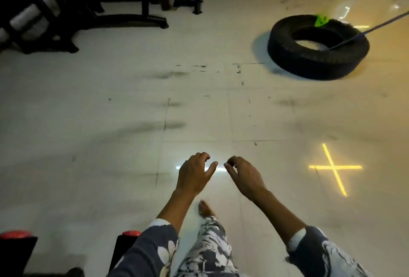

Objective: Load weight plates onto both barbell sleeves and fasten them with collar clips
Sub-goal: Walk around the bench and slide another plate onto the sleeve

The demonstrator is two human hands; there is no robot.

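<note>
— Where are the plates and the bar?
— Not in view; we cannot tell where they lie. Our left grip and right grip hang loosely curled, holding nothing, above the floor.
— What could trip us up?
— Our bare foot on that shiny floor, likely slippery under a heavy plate. The tyre and its leaning stick sit off to our right; we'd steer clear.

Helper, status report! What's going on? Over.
Left hand and right hand empty, loosely curled. No barbell or plates in view. Black rubber tyre lying ahead right.
</note>
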